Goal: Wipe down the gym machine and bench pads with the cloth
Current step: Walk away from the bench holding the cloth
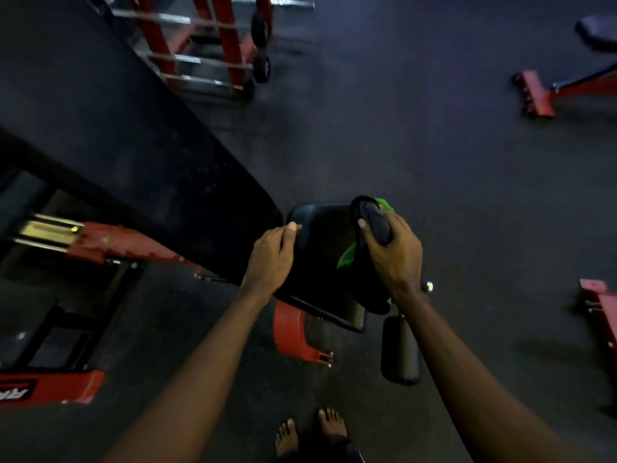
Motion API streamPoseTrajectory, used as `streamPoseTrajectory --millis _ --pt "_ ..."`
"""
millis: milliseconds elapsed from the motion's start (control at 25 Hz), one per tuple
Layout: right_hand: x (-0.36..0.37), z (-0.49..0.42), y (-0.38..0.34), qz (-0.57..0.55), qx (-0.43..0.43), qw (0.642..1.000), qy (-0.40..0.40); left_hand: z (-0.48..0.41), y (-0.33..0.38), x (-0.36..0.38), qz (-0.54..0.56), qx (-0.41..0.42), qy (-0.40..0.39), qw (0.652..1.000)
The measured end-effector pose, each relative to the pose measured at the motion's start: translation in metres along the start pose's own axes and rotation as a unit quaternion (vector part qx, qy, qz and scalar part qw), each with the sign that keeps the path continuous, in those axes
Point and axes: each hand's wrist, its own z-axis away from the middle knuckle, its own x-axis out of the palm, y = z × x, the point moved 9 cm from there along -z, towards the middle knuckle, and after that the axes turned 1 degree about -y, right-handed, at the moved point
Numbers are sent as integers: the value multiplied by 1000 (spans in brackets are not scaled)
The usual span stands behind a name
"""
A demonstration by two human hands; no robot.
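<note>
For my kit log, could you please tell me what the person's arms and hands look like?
Both arms are bare right up to the frame's edge: no sleeves show on the left forearm or the right forearm. The left hand and the right hand wear no gloves, and no watch, band or ring shows.

I note the green cloth point(347, 257) mostly hidden beneath the right hand point(394, 252); the red rack point(230, 45) is blurred and cropped at the top edge.
</note>
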Motion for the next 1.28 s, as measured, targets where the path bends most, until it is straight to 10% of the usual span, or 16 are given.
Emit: streamPoseTrajectory --millis 520,1280 --pt "-106 -105 -214 -32 -85 996 -10 -28 204 -177 -33 60 93 993" --pt "-180 -148 -354 -25 -151 988 -14 5 298 -324 -99 106 203 969"
